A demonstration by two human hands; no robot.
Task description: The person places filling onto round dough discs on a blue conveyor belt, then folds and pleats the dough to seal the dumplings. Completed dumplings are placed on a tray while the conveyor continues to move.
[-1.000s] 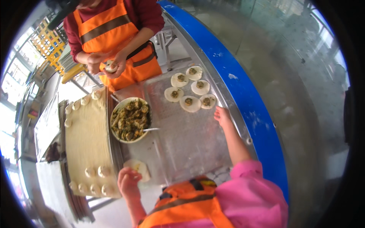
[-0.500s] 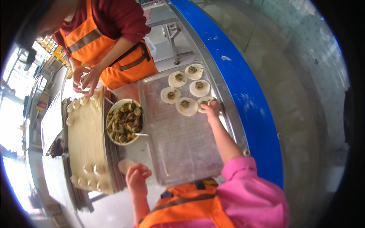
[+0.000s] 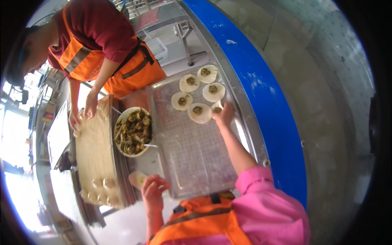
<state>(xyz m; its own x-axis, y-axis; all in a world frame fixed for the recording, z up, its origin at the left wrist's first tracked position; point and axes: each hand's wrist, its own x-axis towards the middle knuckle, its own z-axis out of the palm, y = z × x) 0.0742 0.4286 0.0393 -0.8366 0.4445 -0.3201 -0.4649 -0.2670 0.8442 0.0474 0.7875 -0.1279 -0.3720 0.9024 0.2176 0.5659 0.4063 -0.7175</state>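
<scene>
My right hand point(image 3: 224, 115) pinches the near edge of a dough wrapper with filling point(image 3: 217, 109), partly covering it. That wrapper lies at the right of several flat round filled wrappers point(image 3: 200, 113) on the far half of a perforated metal tray point(image 3: 196, 159). Each carries a small mound of dark green-brown filling. My left hand point(image 3: 153, 190) hovers near the tray's front left corner, its fingers loosely curled and apart, with nothing visible in them. Beside it is a pale round dish-like thing point(image 3: 137, 178) with a yellowish middle; its kind is unclear.
Left of the tray stands a white bowl point(image 3: 152, 127) of chopped filling with a utensil handle over its rim. Further left, a stacked, cloth-covered board point(image 3: 94, 151) bears small dough pieces. Across it a co-worker's hands point(image 3: 90, 105) reach down. A blue belt edge point(image 3: 261, 94) runs along the right.
My right hand still grips the wrapper, its fingers now over its lower right edge. The co-worker has leaned down and lowered both hands to the board. My left hand has hardly moved.
</scene>
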